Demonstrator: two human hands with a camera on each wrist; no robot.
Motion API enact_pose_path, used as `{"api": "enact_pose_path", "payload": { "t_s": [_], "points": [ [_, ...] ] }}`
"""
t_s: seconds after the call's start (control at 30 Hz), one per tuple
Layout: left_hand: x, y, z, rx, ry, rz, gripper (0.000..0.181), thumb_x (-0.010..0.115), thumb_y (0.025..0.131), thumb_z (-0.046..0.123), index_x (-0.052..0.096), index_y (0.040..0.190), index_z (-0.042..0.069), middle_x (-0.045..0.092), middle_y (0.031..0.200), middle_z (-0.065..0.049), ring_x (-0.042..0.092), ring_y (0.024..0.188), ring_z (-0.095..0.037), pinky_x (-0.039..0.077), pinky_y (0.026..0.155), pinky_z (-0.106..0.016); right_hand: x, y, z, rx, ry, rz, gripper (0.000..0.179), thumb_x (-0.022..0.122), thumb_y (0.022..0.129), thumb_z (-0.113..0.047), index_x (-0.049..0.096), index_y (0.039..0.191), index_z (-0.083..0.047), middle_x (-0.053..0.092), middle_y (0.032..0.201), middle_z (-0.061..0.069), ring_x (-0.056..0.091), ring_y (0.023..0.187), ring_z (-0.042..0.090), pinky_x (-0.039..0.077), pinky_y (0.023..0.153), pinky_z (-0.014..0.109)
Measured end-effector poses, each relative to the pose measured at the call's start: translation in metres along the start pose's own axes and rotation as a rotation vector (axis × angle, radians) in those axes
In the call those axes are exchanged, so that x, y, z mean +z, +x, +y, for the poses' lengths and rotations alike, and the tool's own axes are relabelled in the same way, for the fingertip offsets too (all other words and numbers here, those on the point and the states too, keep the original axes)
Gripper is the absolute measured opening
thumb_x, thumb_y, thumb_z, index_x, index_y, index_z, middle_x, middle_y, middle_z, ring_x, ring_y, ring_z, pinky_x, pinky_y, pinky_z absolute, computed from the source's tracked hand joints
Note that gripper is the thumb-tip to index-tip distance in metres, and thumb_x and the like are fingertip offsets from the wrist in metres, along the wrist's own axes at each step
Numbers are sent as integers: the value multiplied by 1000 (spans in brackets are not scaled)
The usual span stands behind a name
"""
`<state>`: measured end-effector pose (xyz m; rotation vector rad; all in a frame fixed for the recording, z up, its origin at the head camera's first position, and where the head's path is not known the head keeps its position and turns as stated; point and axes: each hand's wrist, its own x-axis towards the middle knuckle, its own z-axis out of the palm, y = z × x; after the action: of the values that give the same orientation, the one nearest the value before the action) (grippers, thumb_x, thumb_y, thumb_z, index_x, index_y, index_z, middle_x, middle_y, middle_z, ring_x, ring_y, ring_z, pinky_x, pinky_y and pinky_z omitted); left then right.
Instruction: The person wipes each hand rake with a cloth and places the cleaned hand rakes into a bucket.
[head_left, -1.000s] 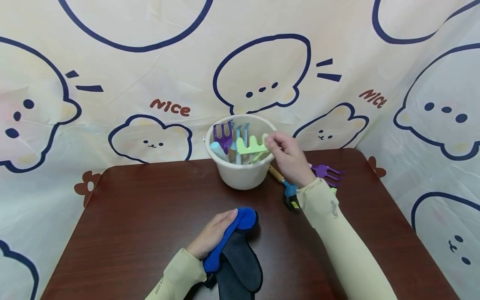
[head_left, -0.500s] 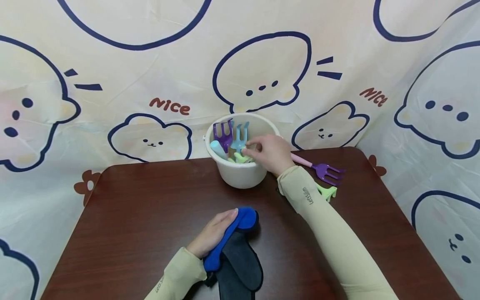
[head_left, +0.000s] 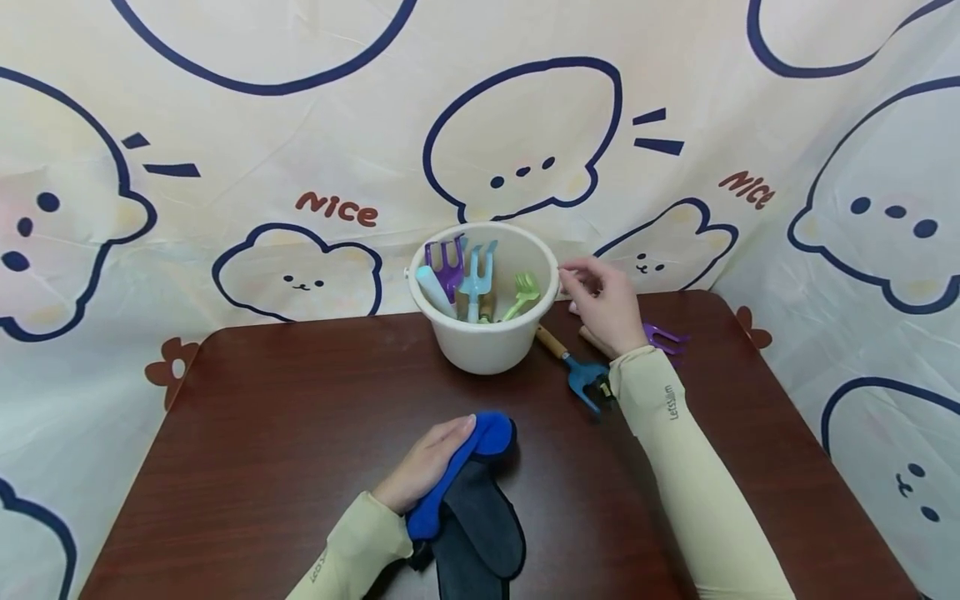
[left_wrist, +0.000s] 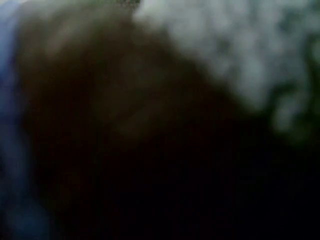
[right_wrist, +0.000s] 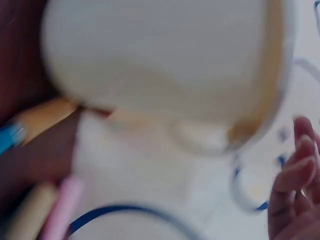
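My left hand (head_left: 426,465) grips a folded blue and dark-grey padded fabric item (head_left: 487,517) near the front of the table. My right hand (head_left: 606,302) is beside the right rim of a white bucket (head_left: 483,346), fingers loosely bent and holding nothing; in the right wrist view its fingers (right_wrist: 295,180) are apart from the bucket. Inside the bucket stand a light-green toy rake (head_left: 527,287) leaning right, a light-blue fork (head_left: 476,283), a purple fork (head_left: 447,271) and a light-blue handle (head_left: 435,292). The left wrist view is too dark and blurred to read.
Right of the bucket lie a blue hand fork (head_left: 585,379) with a wooden handle (head_left: 551,340) and a purple fork (head_left: 663,337), partly hidden by my right hand. A pink handle (right_wrist: 62,210) shows in the right wrist view. A printed cloth (head_left: 315,150) hangs behind the brown table (head_left: 300,400).
My right hand lowered the light-green rake into the bucket, let it go and drew back to the right of the rim. My left hand and the fabric item stayed put.
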<state>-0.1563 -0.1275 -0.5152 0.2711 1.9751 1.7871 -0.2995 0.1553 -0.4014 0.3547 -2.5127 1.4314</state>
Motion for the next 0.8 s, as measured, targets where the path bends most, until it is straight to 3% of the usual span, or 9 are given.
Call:
{"api": "enact_pose_path", "payload": {
  "t_s": [0.1, 0.23, 0.4, 0.63, 0.8],
  "points": [
    [0, 0, 0, -6, 1, 0, 64, 42, 110, 51, 47, 154, 6, 52, 156, -11, 44, 147, -31, 28, 124, -56, -1, -2, 29, 106, -97, -91, 25, 64, 104, -25, 74, 116, -5, 75, 98, 17, 68, 76, 22, 54, 69, 23],
    [0, -1, -1, -12, 14, -6, 65, 42, 109, 52, 46, 155, 5, 51, 156, -12, 44, 147, -32, 28, 124, -57, 10, -5, 62, 201, -319, -238, 17, 68, 101, -26, 73, 105, -10, 75, 96, 10, 68, 79, 22, 54, 73, 34],
    [0, -1, -1, 7, 13, -28, 62, 41, 110, 50, 47, 154, 6, 55, 152, -12, 49, 142, -31, 30, 122, -57, 25, -3, 85, 124, -497, -334, 13, 76, 93, -21, 74, 102, -11, 69, 98, 7, 65, 88, 25, 54, 82, 43],
    [4, -1, 0, -13, -8, -34, 65, 42, 110, 49, 43, 156, 4, 49, 158, -14, 42, 149, -33, 26, 124, -57, 38, 3, 95, 106, -649, -478, 37, 85, 85, -29, 74, 112, -8, 74, 98, 7, 66, 91, 25, 55, 87, 43],
    [5, -4, 3, -65, -36, 24, 72, 44, 108, 53, 37, 159, 3, 40, 163, -16, 34, 153, -38, 22, 125, -61, 37, 3, 88, 96, -720, -518, 20, 77, 86, -22, 71, 98, -8, 69, 85, 6, 62, 80, 25, 52, 79, 41]
  ]
}}
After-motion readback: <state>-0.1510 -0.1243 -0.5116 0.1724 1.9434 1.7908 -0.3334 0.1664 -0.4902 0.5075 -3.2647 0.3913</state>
